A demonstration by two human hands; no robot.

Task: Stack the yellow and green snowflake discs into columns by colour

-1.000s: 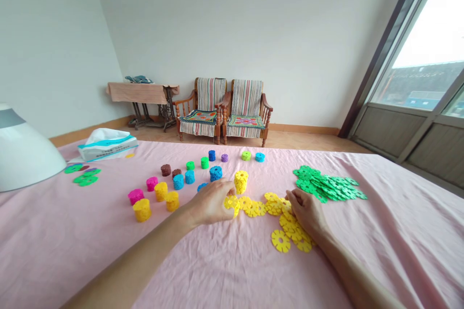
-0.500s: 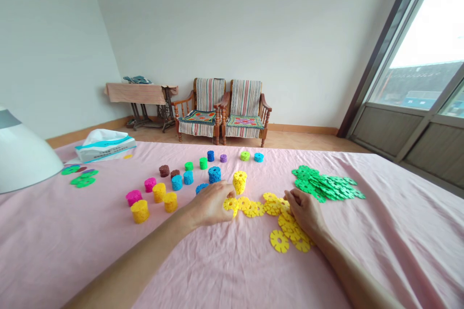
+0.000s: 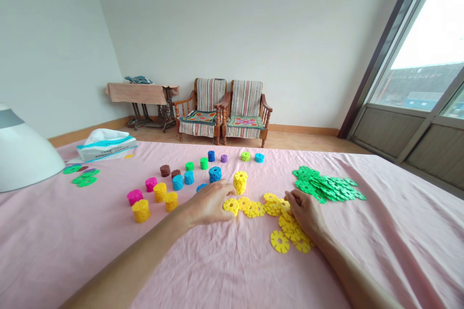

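My left hand [image 3: 210,204] curves around a short stack of yellow snowflake discs [image 3: 231,206], its thumb and fingers apart on either side. Just behind its fingertips rises a taller yellow disc stack [image 3: 239,183]. Loose yellow discs [image 3: 252,210] trail rightward along the cloth to a spread pile [image 3: 288,226]. Over that pile rests my right hand [image 3: 305,210], fingers curled closed; what they hold, if anything, is hidden. The left hand partly covers a blue disc stack [image 3: 201,187], while another blue stack [image 3: 215,174] stands behind it.
Green discs [image 3: 326,186] lie heaped at right. Small stacks stand at left and back, including yellow [image 3: 140,211], magenta [image 3: 135,197] and brown [image 3: 165,170]. A tissue box [image 3: 108,148], mixed loose discs [image 3: 85,178] and a white rounded object [image 3: 27,159] occupy the far left.
The left hand's fingers have lifted and spread slightly from the short yellow stack. The right hand stays curled over the pile, and the view has shifted very slightly.
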